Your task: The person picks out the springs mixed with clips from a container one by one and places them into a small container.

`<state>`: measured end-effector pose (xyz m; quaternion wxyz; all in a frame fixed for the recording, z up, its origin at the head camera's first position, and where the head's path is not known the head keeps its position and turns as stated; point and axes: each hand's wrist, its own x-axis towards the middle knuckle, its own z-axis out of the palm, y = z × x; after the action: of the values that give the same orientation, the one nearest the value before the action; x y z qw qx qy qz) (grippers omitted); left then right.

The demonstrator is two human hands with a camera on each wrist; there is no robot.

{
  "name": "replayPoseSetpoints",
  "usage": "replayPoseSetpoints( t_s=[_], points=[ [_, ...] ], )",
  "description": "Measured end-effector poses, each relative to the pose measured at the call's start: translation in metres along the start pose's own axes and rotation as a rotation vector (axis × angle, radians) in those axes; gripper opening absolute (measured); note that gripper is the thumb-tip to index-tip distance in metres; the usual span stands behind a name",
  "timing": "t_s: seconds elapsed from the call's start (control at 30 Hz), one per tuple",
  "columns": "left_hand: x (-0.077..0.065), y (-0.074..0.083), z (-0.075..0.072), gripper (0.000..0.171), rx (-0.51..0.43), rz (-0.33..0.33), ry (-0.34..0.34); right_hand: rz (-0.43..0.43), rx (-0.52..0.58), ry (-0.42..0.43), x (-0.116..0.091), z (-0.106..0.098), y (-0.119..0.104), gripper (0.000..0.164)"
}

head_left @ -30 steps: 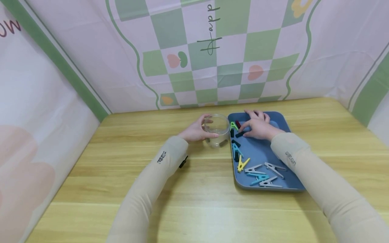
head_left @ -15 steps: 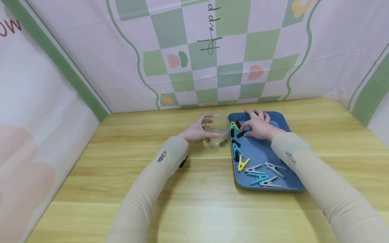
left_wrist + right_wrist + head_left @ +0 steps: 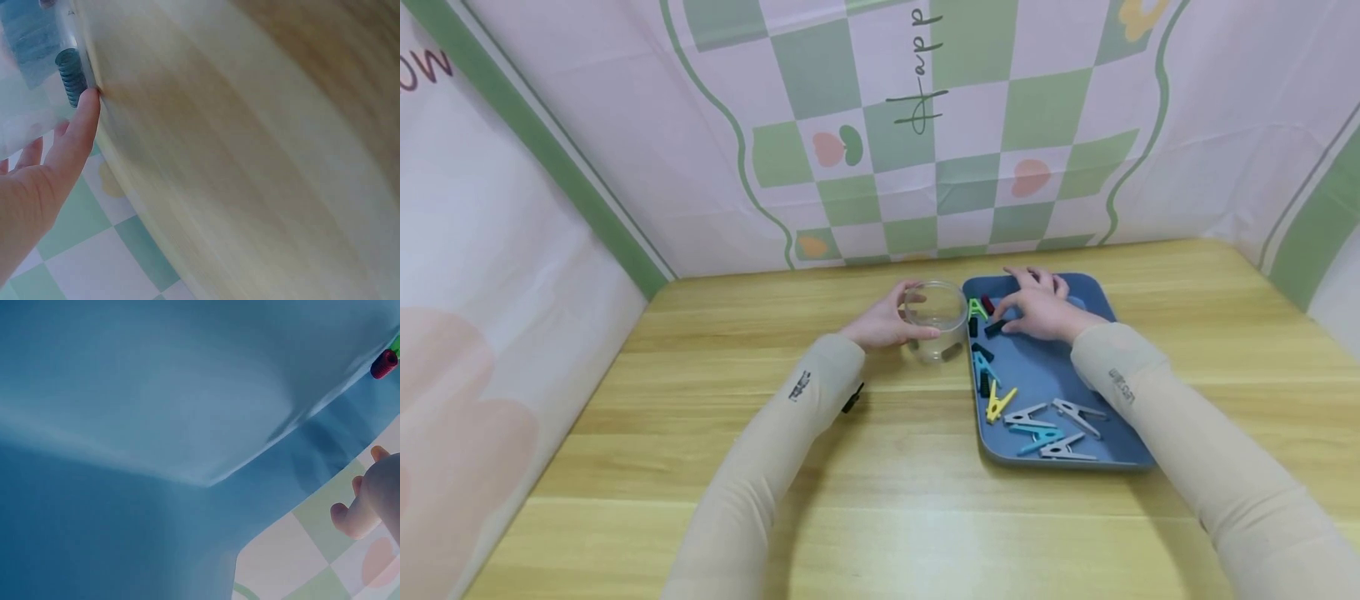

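My left hand [image 3: 882,323] grips a clear round plastic jar [image 3: 936,343] just left of the blue tray [image 3: 1041,367], fingers and thumb around its side. In the left wrist view a dark ribbed cylinder [image 3: 71,76] shows through the jar wall. Over the tray's far part, my right hand [image 3: 1043,313] pinches a small black cylinder [image 3: 995,327] between thumb and index finger; the other fingers extend toward the far rim. Beside it lie a dark red ribbed cylinder [image 3: 987,305], a green clothespin [image 3: 977,309] and another black cylinder [image 3: 973,327].
Further down the tray are a blue clothespin [image 3: 985,368], more black cylinders, a yellow clothespin [image 3: 999,403], and several grey and blue clothespins [image 3: 1036,437]. The tray stands on a wooden table [image 3: 880,500]. A checkered cloth [image 3: 970,200] hangs behind.
The black cylinder at my right fingertips has shifted slightly right within the tray. My left hand and the jar have stayed in place.
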<state>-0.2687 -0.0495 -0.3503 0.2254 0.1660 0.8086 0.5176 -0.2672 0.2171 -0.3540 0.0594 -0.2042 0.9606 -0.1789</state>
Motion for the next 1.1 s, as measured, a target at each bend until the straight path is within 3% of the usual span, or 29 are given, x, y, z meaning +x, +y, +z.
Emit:
replayPoseSetpoints(
  t_s=[1.1],
  points=[
    [-0.001,-0.001,0.0,0.084,-0.014,0.011,0.007,0.015,0.005,0.042,-0.005,-0.03,-0.011,0.014]
  ],
)
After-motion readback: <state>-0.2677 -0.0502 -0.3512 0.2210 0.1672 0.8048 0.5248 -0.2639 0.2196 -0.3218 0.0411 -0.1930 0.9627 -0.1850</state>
